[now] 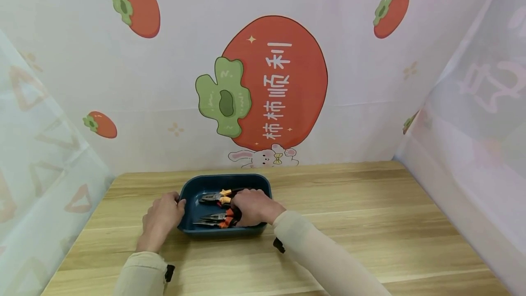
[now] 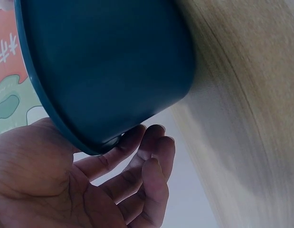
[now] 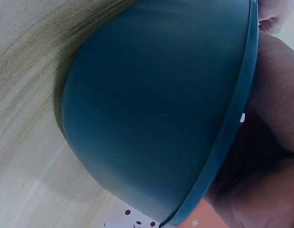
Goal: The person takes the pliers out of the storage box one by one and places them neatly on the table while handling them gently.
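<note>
A dark blue plastic basin (image 1: 191, 232) stands on the wooden table. Inside lie pliers with yellow-and-black handles (image 1: 225, 200) towards the back and long-nosed pliers with orange-and-black handles (image 1: 223, 224) towards the front, their metal noses pointing left. My left hand (image 1: 163, 216) holds the basin's left rim, with the thumb at the inner side and curled fingers under the lip outside, as the left wrist view shows. My right hand (image 1: 254, 207) reaches over the right rim and grips at the handle ends of the orange-handled pliers; its fingertips are hidden. The basin wall (image 3: 151, 109) fills much of the right wrist view.
The wood-grain tabletop (image 1: 349, 204) extends to both sides and in front of the basin. A white cloth backdrop (image 1: 357, 127) printed with persimmons rises behind the table, and pale cloth walls (image 1: 472, 150) stand at left and right.
</note>
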`<state>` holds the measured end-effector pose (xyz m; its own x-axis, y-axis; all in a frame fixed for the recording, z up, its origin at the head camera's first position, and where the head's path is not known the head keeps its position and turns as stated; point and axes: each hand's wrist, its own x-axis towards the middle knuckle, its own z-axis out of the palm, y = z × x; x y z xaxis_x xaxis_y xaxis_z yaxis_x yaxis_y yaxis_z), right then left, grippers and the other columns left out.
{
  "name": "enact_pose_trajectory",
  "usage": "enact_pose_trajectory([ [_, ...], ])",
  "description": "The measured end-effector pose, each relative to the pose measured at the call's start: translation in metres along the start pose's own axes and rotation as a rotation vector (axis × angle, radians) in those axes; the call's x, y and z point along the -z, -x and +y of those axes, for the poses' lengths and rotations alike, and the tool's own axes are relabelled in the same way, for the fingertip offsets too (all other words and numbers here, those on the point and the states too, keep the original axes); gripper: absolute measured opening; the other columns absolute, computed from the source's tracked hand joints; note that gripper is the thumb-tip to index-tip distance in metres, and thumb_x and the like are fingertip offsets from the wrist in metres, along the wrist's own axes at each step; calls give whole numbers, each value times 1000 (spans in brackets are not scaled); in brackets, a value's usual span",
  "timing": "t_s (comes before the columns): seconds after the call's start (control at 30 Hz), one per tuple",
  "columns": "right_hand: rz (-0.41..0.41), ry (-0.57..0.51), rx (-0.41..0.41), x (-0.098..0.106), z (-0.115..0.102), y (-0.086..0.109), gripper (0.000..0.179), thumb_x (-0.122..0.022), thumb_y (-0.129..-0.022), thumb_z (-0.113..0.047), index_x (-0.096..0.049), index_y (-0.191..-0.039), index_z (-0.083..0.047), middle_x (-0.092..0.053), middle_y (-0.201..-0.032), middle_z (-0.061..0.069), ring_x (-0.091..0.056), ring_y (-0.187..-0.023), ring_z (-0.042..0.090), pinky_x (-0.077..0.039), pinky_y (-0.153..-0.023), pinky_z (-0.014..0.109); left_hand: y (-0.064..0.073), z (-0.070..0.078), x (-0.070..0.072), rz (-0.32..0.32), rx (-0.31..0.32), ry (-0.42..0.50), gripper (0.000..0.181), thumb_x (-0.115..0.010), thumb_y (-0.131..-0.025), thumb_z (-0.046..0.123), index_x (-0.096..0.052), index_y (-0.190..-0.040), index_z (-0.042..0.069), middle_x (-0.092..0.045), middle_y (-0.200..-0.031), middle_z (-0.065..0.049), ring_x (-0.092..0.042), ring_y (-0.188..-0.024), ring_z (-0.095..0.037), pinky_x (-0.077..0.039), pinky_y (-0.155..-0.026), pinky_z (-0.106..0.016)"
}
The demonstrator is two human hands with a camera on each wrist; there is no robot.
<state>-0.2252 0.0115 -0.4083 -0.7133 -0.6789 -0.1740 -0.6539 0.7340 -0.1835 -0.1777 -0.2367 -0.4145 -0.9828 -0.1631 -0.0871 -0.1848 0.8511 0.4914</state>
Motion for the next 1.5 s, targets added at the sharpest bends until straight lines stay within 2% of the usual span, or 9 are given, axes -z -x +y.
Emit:
enact_pose_trajectory([
  [0.3,52,48,20,4,1,2,30,-84,-83,-43,-71,-98,-21,-58,-89,-8,-49,-81,12,-44,-72,30,-1,0,0,4,-4,-5,24,-53,-104,22,-63,-107,0,-58,-77,-10,-54,-65,-28,-39,-55,-42],
  [0.53,73,42,15,13,1,5,35,-84,-82,-43,-72,-106,-21,-58,-92,-7,-49,-84,12,-44,-75,31,-1,0,0,9,-2,-7,26,-54,-104,21,-63,-112,-2,-60,-80,-11,-54,-65,-29,-41,-55,-43],
  [0.97,146,10,32,25,6,18,42,-84,-82,-40,-73,-116,-20,-61,-98,-7,-52,-88,12,-47,-82,34,-1,0,0,7,-4,-3,25,-54,-104,20,-63,-110,-2,-58,-76,-10,-54,-64,-29,-40,-55,-42],
  [1.1,160,-4,47,32,8,23,38,-84,-82,-38,-73,-113,-19,-59,-96,-7,-52,-86,12,-46,-79,33,-2,0,1,3,2,-4,26,-54,-104,20,-63,-111,-2,-60,-78,-11,-55,-66,-30,-41,-56,-43],
  [1.5,190,-20,31,46,16,41,46,-85,-81,-38,-72,-120,-17,-63,-102,-3,-53,-82,12,-47,-72,30,-2,-1,1,2,-1,0,25,-54,-104,20,-63,-111,-2,-60,-79,-11,-55,-66,-29,-41,-56,-43],
])
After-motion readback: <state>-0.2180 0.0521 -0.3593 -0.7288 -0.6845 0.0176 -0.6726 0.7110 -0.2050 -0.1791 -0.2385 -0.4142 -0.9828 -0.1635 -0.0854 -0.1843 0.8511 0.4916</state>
